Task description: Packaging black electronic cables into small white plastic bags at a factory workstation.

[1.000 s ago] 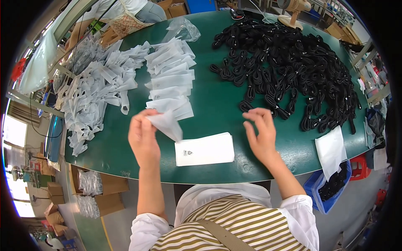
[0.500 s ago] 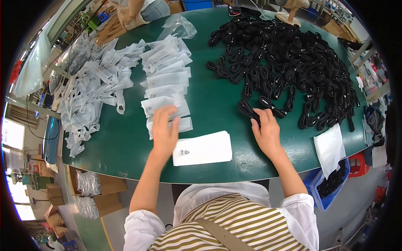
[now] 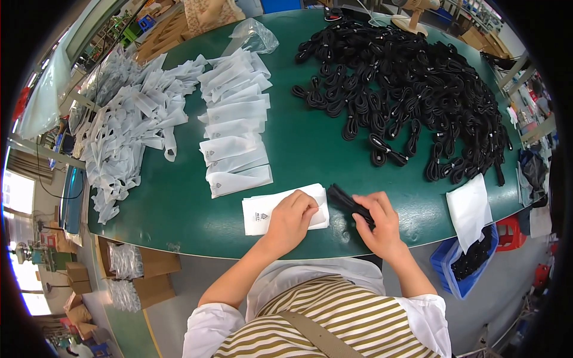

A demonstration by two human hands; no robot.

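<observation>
A coiled black cable (image 3: 342, 198) is in my right hand (image 3: 379, 227), gripped between thumb and fingers just right of a stack of flat white bags (image 3: 256, 219). Over that stack, my left hand (image 3: 289, 222) has its fingertips pinched together at the right end of the top bag, whose edge looks slightly lifted. Beyond it, a row of filled translucent bags (image 3: 236, 146) overlaps away from me, each with a small printed mark or a plain face.
Many coiled black cables (image 3: 406, 89) cover the table's far right. A heap of translucent bags (image 3: 128, 125) spreads on the left. A white sheet (image 3: 467, 206) hangs over the right edge above a blue bin (image 3: 447, 271). A small fan (image 3: 412, 18) stands at the back.
My right hand has brought a cable from the pile's near edge toward the white bag stack. My left hand has moved right, from the filled bags onto the stack, and pinched.
</observation>
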